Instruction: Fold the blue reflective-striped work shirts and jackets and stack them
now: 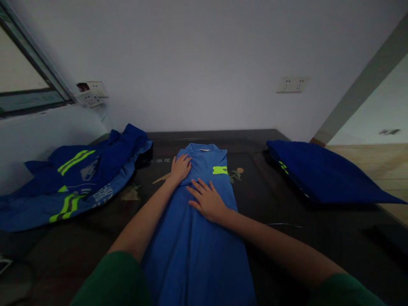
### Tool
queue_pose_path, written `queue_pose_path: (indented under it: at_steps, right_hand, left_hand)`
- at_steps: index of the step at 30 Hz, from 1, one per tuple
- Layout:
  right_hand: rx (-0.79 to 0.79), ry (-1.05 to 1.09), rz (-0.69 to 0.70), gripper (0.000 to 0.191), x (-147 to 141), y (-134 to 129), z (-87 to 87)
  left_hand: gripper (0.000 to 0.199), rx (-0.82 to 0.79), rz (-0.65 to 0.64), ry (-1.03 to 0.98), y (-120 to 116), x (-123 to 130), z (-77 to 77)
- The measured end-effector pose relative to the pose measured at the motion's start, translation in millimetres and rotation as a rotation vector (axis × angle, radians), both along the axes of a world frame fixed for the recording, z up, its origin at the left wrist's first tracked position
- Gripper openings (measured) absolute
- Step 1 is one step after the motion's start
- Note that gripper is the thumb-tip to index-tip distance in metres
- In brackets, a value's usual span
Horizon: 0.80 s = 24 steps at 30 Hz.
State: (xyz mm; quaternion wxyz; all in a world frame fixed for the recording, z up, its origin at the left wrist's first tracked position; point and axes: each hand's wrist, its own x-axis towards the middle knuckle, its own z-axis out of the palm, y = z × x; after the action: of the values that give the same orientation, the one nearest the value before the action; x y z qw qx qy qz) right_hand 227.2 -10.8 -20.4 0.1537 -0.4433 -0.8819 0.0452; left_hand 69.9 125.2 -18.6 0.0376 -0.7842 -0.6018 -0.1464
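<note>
A: Where's the workpiece? Clock centred on it, 12 toward the wall (191, 63).
B: Blue shirt (204, 242), laid lengthwise on the dark table (264, 199). Collar (191, 147) at 12, yellow-green patch (219, 170) at 1, lower part out of frame at 6.

A: Step?
B: My read: flattening the fabric by hand. Upper part looks fairly neat; lengthwise creases show below the hands, toward 6.

A: What does the next move call for?
B: I'd say flat palms, light even pressure, strokes toward 6 and out to the edges. Risk: dragging the collar end askew.

A: Hand pose?
B: Left hand (181, 168) at 11, palm down over the shirt's edge, fingers a little apart, pointing about 1. Forearm comes in from 7. Right hand (208, 202) at about 5 from the left one, palm down, fingers fanned toward 10–11, forearm from 4. Hands apart, no pinch visible. Can't tell how hard either presses.

A: Around it?
B: Loose blue jacket (108, 161) with reflective stripes at 10, flatter dark-blue garment (325, 174) at 2. Both well apart from the shirt.
</note>
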Motion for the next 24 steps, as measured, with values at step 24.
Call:
queue_pose_path:
  at_steps: [24]
  right_hand:
    - [-0.004,-0.101,-0.18,0.058,68,-19,-6.5]
  left_hand:
    - [0.046,-0.164,-0.347,0.048,-113,32,2.7]
